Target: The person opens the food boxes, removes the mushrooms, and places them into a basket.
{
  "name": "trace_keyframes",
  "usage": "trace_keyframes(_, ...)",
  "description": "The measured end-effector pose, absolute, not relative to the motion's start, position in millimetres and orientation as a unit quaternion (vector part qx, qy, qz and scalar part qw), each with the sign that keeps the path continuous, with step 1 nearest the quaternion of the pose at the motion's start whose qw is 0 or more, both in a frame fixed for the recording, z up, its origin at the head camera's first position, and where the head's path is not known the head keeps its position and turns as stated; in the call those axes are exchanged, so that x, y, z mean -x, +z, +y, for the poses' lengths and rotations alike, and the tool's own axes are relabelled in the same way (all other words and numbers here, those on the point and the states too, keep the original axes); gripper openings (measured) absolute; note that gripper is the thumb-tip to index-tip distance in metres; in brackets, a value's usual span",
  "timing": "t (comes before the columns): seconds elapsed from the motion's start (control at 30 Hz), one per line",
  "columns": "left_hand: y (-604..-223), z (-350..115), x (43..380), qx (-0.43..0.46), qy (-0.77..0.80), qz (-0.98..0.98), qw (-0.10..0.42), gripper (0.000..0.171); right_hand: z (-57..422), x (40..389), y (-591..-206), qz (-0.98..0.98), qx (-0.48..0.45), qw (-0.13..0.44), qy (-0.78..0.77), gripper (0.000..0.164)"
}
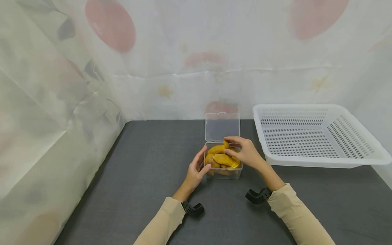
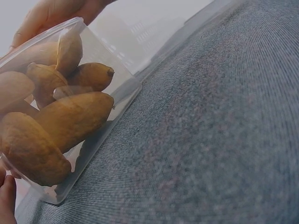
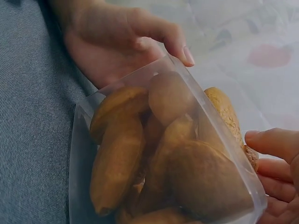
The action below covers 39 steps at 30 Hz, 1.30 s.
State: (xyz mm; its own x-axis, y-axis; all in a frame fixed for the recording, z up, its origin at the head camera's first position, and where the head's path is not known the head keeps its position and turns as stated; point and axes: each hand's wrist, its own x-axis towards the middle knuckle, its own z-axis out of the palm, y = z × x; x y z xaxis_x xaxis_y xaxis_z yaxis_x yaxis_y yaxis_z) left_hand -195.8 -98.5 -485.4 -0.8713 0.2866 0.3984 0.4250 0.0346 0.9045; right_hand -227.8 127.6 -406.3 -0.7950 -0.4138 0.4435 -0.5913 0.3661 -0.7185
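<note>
A clear plastic box stands on the dark table with its hinged lid raised at the back. Yellow-brown, elongated fruits, some curved like small bananas, fill it to the rim; several show through its wall in the left wrist view. My left hand holds the box at its left side, thumb over the front corner of the rim. Over the back right of the box, my right hand pinches one small yellow fruit between thumb and fingers. In the right wrist view, a fruit rises above the rim beside the right thumb.
A large white perforated basket stands to the right of the box, behind my right forearm. A printed curtain hangs along the back and left edges of the table. Each wrist wears a black bracket.
</note>
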Motion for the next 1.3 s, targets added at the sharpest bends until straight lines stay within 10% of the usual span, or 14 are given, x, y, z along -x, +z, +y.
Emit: trace_keyframes(1.3, -485.3, -98.7, 195.8, 0.257, -0.646, -0.716, 0.065, 0.061, 138.0, 221.2, -398.8, -0.790, -0.283, 0.200, 0.505, 0.046)
